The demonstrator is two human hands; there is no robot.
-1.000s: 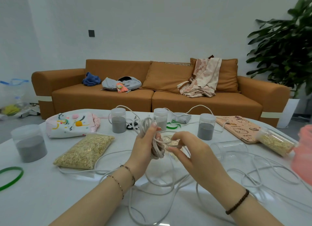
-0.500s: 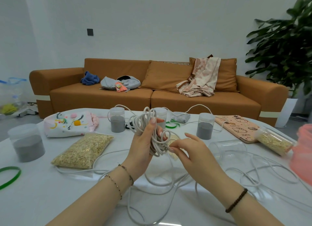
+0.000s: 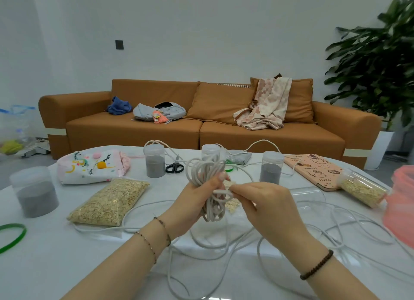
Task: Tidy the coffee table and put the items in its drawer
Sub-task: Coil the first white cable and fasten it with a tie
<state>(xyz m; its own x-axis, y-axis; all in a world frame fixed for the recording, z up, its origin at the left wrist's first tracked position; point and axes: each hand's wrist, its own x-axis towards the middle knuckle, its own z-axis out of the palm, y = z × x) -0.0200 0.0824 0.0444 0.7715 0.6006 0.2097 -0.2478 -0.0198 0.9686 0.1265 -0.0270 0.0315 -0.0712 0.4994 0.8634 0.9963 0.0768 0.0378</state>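
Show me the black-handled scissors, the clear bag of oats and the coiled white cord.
Black-handled scissors [image 3: 175, 165], head view, where handles meet.
Clear bag of oats [image 3: 109, 202], head view, its middle.
Coiled white cord [image 3: 209, 168], head view, upper loops.

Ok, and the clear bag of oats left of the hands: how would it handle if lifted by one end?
Probably floppy: the bag of oats lies slumped flat on the table, so it would likely sag and the flakes shift. Its clear film looks glossy, so perhaps slippery. Being flat, it seems unlikely to roll.

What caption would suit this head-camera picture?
Left hand grips a coiled bundle of white cord while the right hand pinches its loose strand.
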